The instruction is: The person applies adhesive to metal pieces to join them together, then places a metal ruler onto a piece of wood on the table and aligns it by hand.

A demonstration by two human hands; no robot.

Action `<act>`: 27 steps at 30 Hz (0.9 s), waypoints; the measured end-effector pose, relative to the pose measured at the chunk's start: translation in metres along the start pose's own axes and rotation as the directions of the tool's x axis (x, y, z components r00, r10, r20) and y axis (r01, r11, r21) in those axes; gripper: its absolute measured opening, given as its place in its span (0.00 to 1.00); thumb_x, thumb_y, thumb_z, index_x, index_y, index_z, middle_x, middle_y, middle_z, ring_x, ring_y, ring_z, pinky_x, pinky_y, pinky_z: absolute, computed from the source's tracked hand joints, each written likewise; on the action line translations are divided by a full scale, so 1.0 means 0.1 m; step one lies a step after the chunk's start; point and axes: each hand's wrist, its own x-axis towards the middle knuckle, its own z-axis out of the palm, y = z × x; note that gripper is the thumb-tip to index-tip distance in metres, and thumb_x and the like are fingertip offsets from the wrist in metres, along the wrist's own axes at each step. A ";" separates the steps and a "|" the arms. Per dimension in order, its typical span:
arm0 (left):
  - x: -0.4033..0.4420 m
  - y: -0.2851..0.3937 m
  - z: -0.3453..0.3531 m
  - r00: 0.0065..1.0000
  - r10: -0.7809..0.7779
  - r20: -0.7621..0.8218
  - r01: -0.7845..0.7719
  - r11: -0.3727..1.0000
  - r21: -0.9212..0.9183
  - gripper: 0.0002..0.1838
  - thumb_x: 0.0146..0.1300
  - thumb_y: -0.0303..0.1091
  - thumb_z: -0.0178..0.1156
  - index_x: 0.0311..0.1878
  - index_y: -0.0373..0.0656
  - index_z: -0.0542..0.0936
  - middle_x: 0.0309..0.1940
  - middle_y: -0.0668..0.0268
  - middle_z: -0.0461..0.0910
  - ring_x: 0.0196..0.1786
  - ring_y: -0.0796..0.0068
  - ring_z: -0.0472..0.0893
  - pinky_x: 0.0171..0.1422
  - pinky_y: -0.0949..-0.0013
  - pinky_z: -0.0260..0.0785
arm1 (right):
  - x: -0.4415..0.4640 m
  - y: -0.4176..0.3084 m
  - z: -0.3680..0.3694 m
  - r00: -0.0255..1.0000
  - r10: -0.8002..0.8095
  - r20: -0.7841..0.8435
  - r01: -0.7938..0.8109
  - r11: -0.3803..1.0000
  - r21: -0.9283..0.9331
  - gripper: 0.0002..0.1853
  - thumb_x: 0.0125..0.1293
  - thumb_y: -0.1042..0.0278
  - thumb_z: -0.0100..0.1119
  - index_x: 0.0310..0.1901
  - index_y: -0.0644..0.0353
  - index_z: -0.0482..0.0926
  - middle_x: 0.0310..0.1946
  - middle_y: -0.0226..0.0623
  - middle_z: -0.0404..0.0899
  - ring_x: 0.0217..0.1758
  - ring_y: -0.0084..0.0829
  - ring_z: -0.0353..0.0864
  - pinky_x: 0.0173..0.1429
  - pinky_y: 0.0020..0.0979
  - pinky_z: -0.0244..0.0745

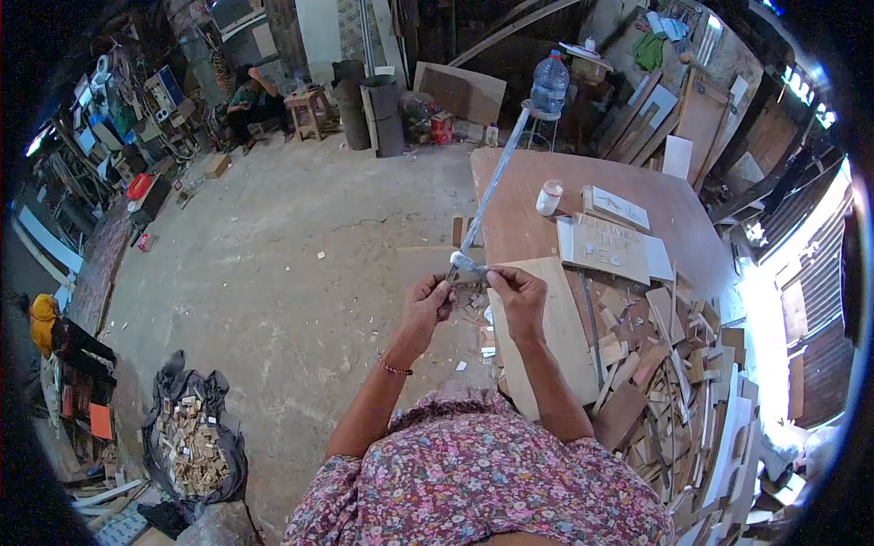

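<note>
Both my hands are raised in front of my chest, close together. My left hand [426, 309] has its fingers closed round a thin dark piece [451, 273], whose kind I cannot make out. With thumb and fingers pinched, my right hand [519, 296] grips the end of a small grey-white wrapped piece [468, 263]. That piece spans the gap between the hands. Beyond it a long pale, shiny strip [496, 178] runs away toward a stool; whether it joins the wrapped piece I cannot tell.
A brown tabletop [510, 205] bears a white jar [549, 197] and lettered boards [610, 247]. Wood offcuts [637, 364] are heaped at right. A black bag of scraps [196, 446] lies at left. A water bottle [550, 84] stands on the stool [543, 116]. A person [255, 100] sits far back.
</note>
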 end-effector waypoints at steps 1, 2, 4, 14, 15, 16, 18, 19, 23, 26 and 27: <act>0.02 -0.02 -0.03 1.000 -0.005 0.002 0.005 1.000 -0.002 0.10 0.61 0.32 0.46 0.41 0.37 0.69 0.23 0.73 0.67 0.21 0.86 0.61 0.23 0.83 0.52 | 0.00 0.04 0.00 1.000 0.002 -0.001 -0.002 1.000 -0.007 0.06 0.52 0.74 0.57 0.29 0.67 0.78 0.21 0.29 0.76 0.24 0.16 0.71 0.30 0.18 0.67; 0.05 -0.06 -0.07 0.999 0.009 0.051 -0.007 0.999 -0.032 0.11 0.61 0.32 0.46 0.44 0.35 0.68 0.24 0.72 0.67 0.21 0.86 0.62 0.24 0.83 0.54 | 0.02 0.05 0.00 1.000 0.006 -0.006 -0.006 1.000 -0.010 0.06 0.52 0.74 0.57 0.29 0.67 0.78 0.21 0.29 0.76 0.24 0.16 0.71 0.30 0.18 0.67; 0.05 -0.05 -0.08 0.994 0.015 0.105 -0.008 0.998 -0.059 0.13 0.61 0.32 0.45 0.46 0.34 0.67 0.25 0.72 0.68 0.22 0.86 0.63 0.25 0.83 0.56 | 0.13 0.05 -0.02 0.997 0.002 -0.080 -0.004 1.000 -0.026 0.04 0.52 0.78 0.56 0.31 0.68 0.77 0.25 0.33 0.77 0.27 0.19 0.74 0.35 0.18 0.69; 0.04 0.08 -0.20 0.978 -0.001 0.210 0.028 0.991 -0.128 0.17 0.60 0.30 0.48 0.50 0.31 0.66 0.31 0.69 0.74 0.24 0.88 0.67 0.27 0.86 0.59 | -0.01 -0.08 0.07 0.931 -0.354 0.088 0.357 0.836 -0.416 0.08 0.49 0.75 0.59 0.33 0.67 0.76 0.26 0.41 0.77 0.27 0.27 0.76 0.34 0.24 0.70; 0.03 0.10 -0.19 0.980 -0.006 0.198 0.021 0.997 -0.074 0.17 0.60 0.30 0.49 0.50 0.32 0.66 0.31 0.68 0.75 0.23 0.89 0.66 0.25 0.86 0.59 | -0.03 -0.10 0.07 0.932 -0.353 0.087 0.355 0.836 -0.419 0.08 0.49 0.75 0.59 0.33 0.67 0.76 0.26 0.41 0.77 0.27 0.27 0.76 0.34 0.24 0.70; 0.01 0.12 -0.19 0.980 -0.007 0.200 0.022 0.997 -0.074 0.17 0.60 0.30 0.49 0.50 0.32 0.66 0.31 0.68 0.75 0.23 0.89 0.66 0.25 0.86 0.59 | -0.04 -0.12 0.08 0.937 -0.329 0.115 0.346 0.838 -0.423 0.07 0.49 0.76 0.59 0.32 0.67 0.76 0.26 0.40 0.77 0.27 0.28 0.76 0.33 0.25 0.70; 0.02 0.16 -0.17 0.985 -0.016 0.170 0.016 1.000 0.003 0.15 0.59 0.30 0.50 0.48 0.32 0.68 0.32 0.66 0.77 0.22 0.89 0.66 0.23 0.86 0.58 | -0.03 -0.13 0.09 0.940 -0.309 0.143 0.341 0.838 -0.427 0.06 0.49 0.76 0.58 0.31 0.66 0.76 0.26 0.40 0.77 0.27 0.28 0.76 0.32 0.25 0.70; 0.02 0.16 -0.17 0.985 -0.016 0.171 0.016 1.000 0.001 0.15 0.59 0.30 0.50 0.48 0.32 0.68 0.32 0.66 0.77 0.22 0.89 0.66 0.23 0.86 0.58 | -0.04 -0.12 0.08 0.941 -0.303 0.151 0.338 0.838 -0.427 0.06 0.49 0.77 0.58 0.30 0.66 0.76 0.26 0.40 0.77 0.28 0.28 0.76 0.32 0.25 0.70; 0.02 0.15 -0.19 0.982 -0.010 0.187 0.019 0.999 -0.051 0.15 0.59 0.31 0.50 0.45 0.30 0.69 0.33 0.64 0.77 0.22 0.89 0.66 0.24 0.87 0.59 | 0.01 -0.10 0.09 0.887 -0.443 0.132 0.455 0.786 -0.419 0.06 0.47 0.81 0.57 0.29 0.65 0.75 0.28 0.39 0.77 0.30 0.30 0.77 0.34 0.26 0.72; 0.03 0.13 -0.21 0.982 -0.004 0.191 0.019 0.997 -0.078 0.15 0.58 0.32 0.51 0.44 0.30 0.69 0.33 0.64 0.77 0.22 0.89 0.67 0.24 0.87 0.59 | 0.06 -0.03 0.08 0.872 -0.480 0.093 0.469 0.769 -0.434 0.08 0.46 0.82 0.57 0.30 0.64 0.75 0.30 0.39 0.77 0.34 0.33 0.77 0.38 0.28 0.72; 0.04 0.12 -0.22 0.983 -0.010 0.185 0.025 0.997 -0.079 0.15 0.58 0.32 0.51 0.45 0.30 0.69 0.33 0.63 0.77 0.22 0.89 0.67 0.24 0.87 0.59 | 0.06 -0.02 0.10 0.872 -0.480 0.096 0.470 0.768 -0.434 0.08 0.46 0.82 0.57 0.30 0.64 0.75 0.30 0.39 0.77 0.34 0.33 0.77 0.38 0.28 0.72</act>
